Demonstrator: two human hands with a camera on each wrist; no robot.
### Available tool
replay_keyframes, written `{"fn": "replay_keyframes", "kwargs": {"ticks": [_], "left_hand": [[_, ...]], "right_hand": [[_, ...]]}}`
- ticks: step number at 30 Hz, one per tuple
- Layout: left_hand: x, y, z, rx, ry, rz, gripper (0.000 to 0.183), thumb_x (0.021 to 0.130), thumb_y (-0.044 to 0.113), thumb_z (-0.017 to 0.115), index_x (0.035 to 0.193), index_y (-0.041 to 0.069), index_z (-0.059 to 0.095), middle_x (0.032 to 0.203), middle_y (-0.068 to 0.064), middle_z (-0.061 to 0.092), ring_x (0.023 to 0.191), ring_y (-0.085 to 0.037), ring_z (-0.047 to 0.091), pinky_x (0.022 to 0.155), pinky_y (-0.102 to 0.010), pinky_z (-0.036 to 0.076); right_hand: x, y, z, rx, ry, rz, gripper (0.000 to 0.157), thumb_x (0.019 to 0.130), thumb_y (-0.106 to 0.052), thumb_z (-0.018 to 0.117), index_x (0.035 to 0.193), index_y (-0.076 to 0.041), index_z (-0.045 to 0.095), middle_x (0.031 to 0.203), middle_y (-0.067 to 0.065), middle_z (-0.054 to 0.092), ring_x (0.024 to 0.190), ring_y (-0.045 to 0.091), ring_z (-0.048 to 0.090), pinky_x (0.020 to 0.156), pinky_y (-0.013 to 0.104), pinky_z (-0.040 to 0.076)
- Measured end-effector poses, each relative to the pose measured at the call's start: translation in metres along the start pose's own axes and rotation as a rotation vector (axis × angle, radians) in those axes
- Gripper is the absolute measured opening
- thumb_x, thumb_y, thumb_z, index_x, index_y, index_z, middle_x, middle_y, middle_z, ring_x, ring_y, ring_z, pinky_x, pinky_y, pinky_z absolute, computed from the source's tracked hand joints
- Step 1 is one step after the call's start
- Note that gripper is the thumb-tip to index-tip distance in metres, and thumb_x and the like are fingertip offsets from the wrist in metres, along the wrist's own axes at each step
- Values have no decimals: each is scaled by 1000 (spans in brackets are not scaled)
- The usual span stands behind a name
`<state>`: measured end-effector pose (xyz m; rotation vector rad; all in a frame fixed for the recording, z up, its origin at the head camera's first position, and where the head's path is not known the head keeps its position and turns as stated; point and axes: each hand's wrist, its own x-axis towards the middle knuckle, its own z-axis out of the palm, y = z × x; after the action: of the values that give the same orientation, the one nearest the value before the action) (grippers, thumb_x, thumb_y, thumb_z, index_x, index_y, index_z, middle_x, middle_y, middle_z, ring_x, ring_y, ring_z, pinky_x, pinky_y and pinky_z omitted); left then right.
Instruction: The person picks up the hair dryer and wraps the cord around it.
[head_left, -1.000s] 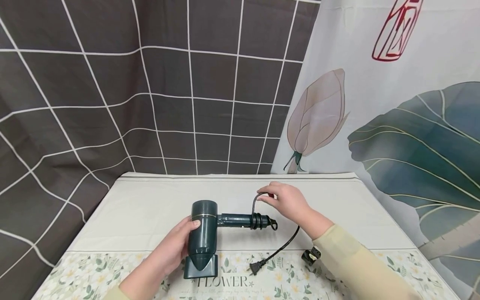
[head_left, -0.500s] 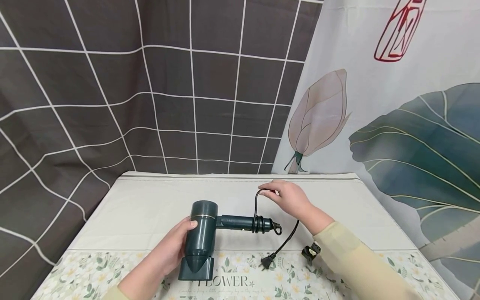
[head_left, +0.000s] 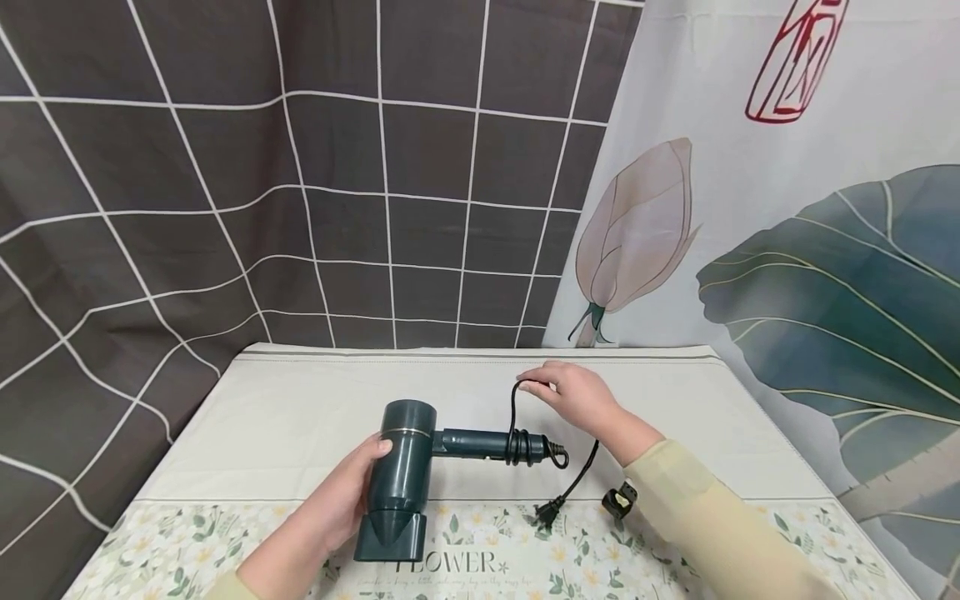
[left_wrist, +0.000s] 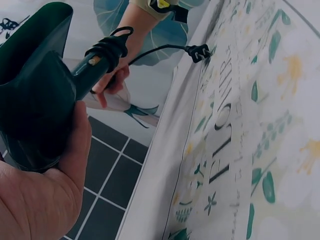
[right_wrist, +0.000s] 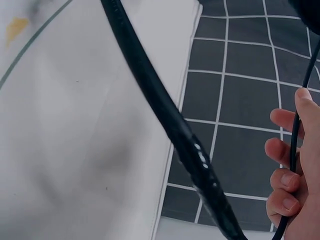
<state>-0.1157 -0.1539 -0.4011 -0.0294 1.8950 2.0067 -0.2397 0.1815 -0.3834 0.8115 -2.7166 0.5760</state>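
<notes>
My left hand (head_left: 341, 496) grips the barrel of a dark green hair dryer (head_left: 405, 467), thumb across its near side. The dryer's flat nozzle points toward me and its handle (head_left: 468, 444) reaches right. Several turns of black power cord (head_left: 517, 447) wrap the handle near its end. Beyond that end, my right hand (head_left: 577, 396) pinches the cord between thumb and fingers, drawing a loop up from the coil. In the right wrist view the cord (right_wrist: 295, 125) runs along the fingers. Its two-pin plug (head_left: 549, 511) dangles below my right forearm.
Under the hands is a table with a white cover (head_left: 300, 417) and a floral, lettered front strip (head_left: 187, 542). A dark grid-patterned curtain (head_left: 427, 225) hangs behind, with a flower-print cloth (head_left: 675, 83) at right. A small black device (head_left: 619, 500) sits at the right sleeve.
The plug has swung to the right. My right hand has risen slightly with the cord. The dryer has tilted a little, its nozzle shifting left and its handle end right.
</notes>
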Motion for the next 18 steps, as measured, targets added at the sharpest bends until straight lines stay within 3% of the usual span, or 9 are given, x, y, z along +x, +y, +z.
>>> {"fn": "replay_keyframes", "kwargs": {"ticks": [6,9,13,18], "left_hand": [[0,3,2,-68,-7,-14,75,101,54,37,153,2,22,111,-10,60,100,-21,63,90,-36,46],[-1,6,4,-97,-10,0,74,101,53,35,150,-1,25,109,-7,60,100,-19,61,91,-35,45],[-2,8,9,-116,15,22,70,102,50,36,151,2,24,110,-7,57,102,-19,57,94,-35,41],[-2,10,15,-147,58,30,67,101,48,37,152,6,25,113,-7,55,105,-19,54,95,-35,39]], "right_hand": [[-3,-4,7,-46,-56,3,34,100,-45,54,117,-23,74,110,-4,71,102,21,67,87,45,52],[-4,-8,10,-76,-76,-41,34,101,-41,53,117,-20,74,104,-3,72,96,20,67,84,43,53],[-8,-13,14,-99,-73,-139,23,96,-28,64,113,-17,75,93,-3,71,84,16,66,75,38,54],[-16,-16,19,-49,-18,-171,5,85,-11,70,85,-16,69,78,-6,65,73,15,63,69,35,53]]}}
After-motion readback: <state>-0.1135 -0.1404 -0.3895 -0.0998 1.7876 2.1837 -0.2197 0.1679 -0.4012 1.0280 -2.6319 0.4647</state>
